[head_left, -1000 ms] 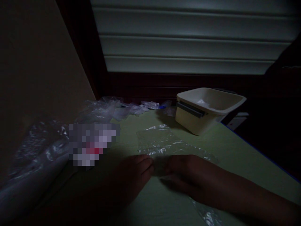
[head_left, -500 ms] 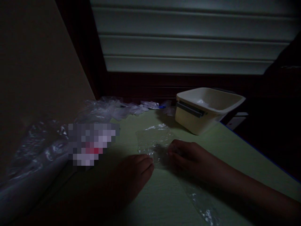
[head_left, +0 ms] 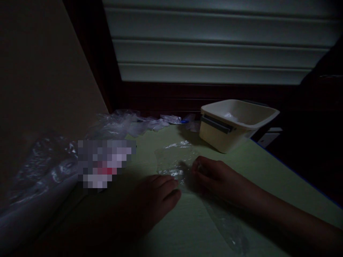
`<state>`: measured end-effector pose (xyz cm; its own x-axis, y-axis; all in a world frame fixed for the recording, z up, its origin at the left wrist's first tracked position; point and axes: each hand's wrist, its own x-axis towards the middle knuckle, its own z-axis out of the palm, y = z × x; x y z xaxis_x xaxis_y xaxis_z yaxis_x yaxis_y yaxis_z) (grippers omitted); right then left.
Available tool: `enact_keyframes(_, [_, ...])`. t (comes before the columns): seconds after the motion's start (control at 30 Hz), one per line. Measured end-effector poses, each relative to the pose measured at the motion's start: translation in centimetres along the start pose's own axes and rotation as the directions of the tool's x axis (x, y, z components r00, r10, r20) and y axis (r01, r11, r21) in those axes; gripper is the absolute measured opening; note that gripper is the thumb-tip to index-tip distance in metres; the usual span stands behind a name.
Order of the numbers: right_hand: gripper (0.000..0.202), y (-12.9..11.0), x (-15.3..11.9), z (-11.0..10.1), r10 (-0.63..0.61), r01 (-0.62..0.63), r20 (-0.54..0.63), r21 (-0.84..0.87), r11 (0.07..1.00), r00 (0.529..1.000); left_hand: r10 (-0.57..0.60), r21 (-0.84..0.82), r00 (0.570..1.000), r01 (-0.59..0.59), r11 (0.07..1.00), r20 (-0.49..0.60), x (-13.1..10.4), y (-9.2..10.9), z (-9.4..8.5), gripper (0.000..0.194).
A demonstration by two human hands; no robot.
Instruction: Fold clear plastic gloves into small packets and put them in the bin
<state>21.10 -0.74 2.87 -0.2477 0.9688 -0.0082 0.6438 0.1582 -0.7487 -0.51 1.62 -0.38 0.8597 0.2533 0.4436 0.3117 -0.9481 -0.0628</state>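
On the green tabletop point(head_left: 187, 217) lies a clear plastic bag point(head_left: 173, 155), flat and creased. My right hand point(head_left: 214, 176) is closed at its right side, thumb and index finger pinching thin clear plastic. From below that hand a second piece of clear plastic point(head_left: 227, 226) runs down toward the near edge. Whether both pieces are one bag I cannot tell. My left hand point(head_left: 160, 196) rests palm down at the bag's lower left corner, fingers stretched out and slightly apart, holding nothing visible. The light is dim, and the left forearm fades into shadow.
A cream bin point(head_left: 219, 139) with a grey handle stands at the back right, something clear inside. Crumpled plastic bags point(head_left: 115, 123) line the back left, and a large plastic package point(head_left: 45, 178) lies left, partly pixelated. A blue-tipped item point(head_left: 173, 119) lies at the back.
My left hand has shifted slightly right, its fingers spreading a little. The right hand has lifted slightly, and the lower clear plastic has changed shape beneath it.
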Motion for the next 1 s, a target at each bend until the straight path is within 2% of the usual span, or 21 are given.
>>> enact_keyframes(0.07, [0.006,0.1,0.0,0.0,0.004,-0.004,-0.002,-0.019,1.000,1.000,-0.040,-0.022,0.999,0.040,0.999,0.005,-0.3,-0.2,0.5,0.026])
enact_keyframes(0.2, [0.021,0.5,-0.1,-0.1,-0.060,0.041,-0.098,-0.184,0.982,0.993,-0.067,-0.041,0.997,0.068,0.997,0.043,-0.8,-0.4,1.1,0.020])
enact_keyframes(0.37, [0.025,1.1,-0.2,0.0,-0.103,0.058,-0.113,-0.346,0.937,0.988,-0.087,-0.075,0.994,0.092,0.993,0.066,-0.9,-0.4,1.1,0.019])
enact_keyframes(0.47, [0.026,1.2,-0.2,-0.2,-0.156,0.053,-0.157,-0.520,0.852,0.975,-0.109,-0.075,0.992,0.114,0.991,0.068,-0.9,-0.4,1.3,0.017])
enact_keyframes(0.57, [0.026,0.8,-0.4,-0.5,-0.268,0.088,-0.167,-0.676,0.732,0.949,-0.171,-0.109,0.984,0.176,0.978,0.051,-0.7,-0.3,1.3,0.018])
enact_keyframes(0.67, [0.027,-0.1,-0.6,-0.6,-0.378,0.182,-0.098,-0.748,0.638,0.921,-0.199,-0.115,0.980,0.200,0.973,0.020,-0.5,-0.2,1.1,0.020])
enact_keyframes(0.8, [0.020,-0.8,-0.9,0.0,-0.475,0.360,0.060,-0.737,0.573,0.878,-0.144,-0.025,0.989,0.144,0.989,-0.017,-0.4,-0.1,1.0,0.026])
enact_keyframes(0.9, [0.021,-0.5,-0.9,0.7,-0.480,0.448,0.173,-0.706,0.548,0.860,-0.131,0.053,0.989,0.135,0.989,-0.069,-0.3,-0.2,1.0,0.031])
enact_keyframes(1.0, [0.021,0.0,-0.9,1.3,-0.441,0.479,0.256,-0.701,0.527,0.860,-0.111,0.102,0.986,0.124,0.987,-0.127,-0.3,-0.2,1.0,0.036])
